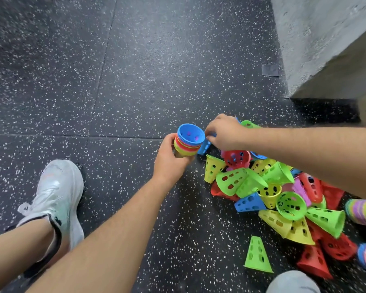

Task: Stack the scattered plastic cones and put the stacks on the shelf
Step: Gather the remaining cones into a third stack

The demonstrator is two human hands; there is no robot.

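Note:
My left hand [171, 159] grips a stack of nested cones [189, 142], wide ends up, with a blue one on top and red, yellow and green rims below. Right beside it my right hand [224, 132] pinches a single blue cone [205, 146] at the near edge of the pile. The pile of loose cones [283, 195], green, yellow, red, blue and a few purple, lies on the floor to the right under my right forearm. One green cone [258, 254] stands apart in front of the pile.
The floor is dark speckled rubber [125, 81]. Two finished multicoloured stacks [363, 210] lie at the right edge. A grey concrete wall and ledge [325, 49] rise at the upper right. My white shoe [57, 197] is at the lower left, my knee [292, 282] at the bottom right.

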